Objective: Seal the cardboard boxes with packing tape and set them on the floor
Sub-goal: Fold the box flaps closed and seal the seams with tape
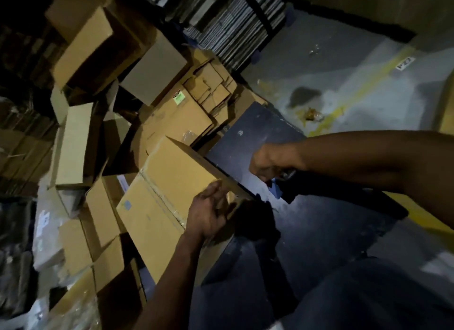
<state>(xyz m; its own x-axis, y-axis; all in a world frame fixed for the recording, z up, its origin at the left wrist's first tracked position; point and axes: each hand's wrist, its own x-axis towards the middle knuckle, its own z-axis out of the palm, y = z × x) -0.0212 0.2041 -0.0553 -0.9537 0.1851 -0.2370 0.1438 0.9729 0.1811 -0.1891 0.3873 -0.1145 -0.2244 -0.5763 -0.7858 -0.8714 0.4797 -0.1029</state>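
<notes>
The step in hand looks like getting a taped box off the work surface and down to the floor. To do it well, the left hand (211,212) should slide further under or round the near right corner before the weight shifts, since only its fingers curl over that edge now; a firmer hold on two opposite sides would stop the box tipping into the heap at left. The right hand (267,165) is clenched round a small object with blue and clear parts, probably the tape tool, though blur hides its shape; it should be set down on the dark grey bench (258,133) first, so both hands can carry.

The tan rectangular cardboard box (169,189) sits tilted in the middle of the view, its right edge by the bench, its left side over the loose brown cartons (81,143) piled at left. A glossy strip of clear tape (159,194) runs across its top seam, so sealing appears done. Bare grey concrete floor (344,84) with a yellow line lies far right.
</notes>
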